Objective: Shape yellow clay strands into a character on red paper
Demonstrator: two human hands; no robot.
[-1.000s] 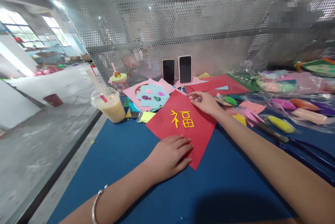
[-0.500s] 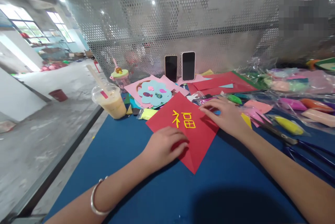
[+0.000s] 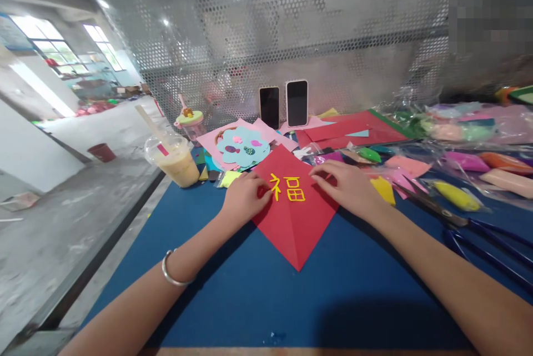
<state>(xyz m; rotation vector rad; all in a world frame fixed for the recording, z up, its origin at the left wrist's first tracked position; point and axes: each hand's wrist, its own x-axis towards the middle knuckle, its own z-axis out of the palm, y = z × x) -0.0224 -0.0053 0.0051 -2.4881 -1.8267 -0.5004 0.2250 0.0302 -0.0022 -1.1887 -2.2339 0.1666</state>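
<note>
A red paper square [image 3: 293, 222] lies corner-on like a diamond on the blue table [image 3: 258, 295]. Yellow characters [image 3: 288, 188] are stuck on its upper half. My left hand [image 3: 244, 197] rests on the sheet's left corner, fingers curled down against the paper beside the characters. Flat on the right corner lies my right hand [image 3: 350, 186], fingers stretched out and pointing left. Neither hand lifts the sheet off the table.
A plastic cup with a straw [image 3: 175, 163] stands at the left edge. Two phones [image 3: 285, 105] lean on the perforated metal screen. Pink and light-blue cutouts [image 3: 241, 148], red sheets [image 3: 345, 133], bagged clay pieces [image 3: 458, 195] and dark scissors [image 3: 470, 228] crowd the back and right.
My left hand slid from the sheet's lower edge up to its left corner, my right came back to the right corner. The sheet turned until a corner points toward me.
</note>
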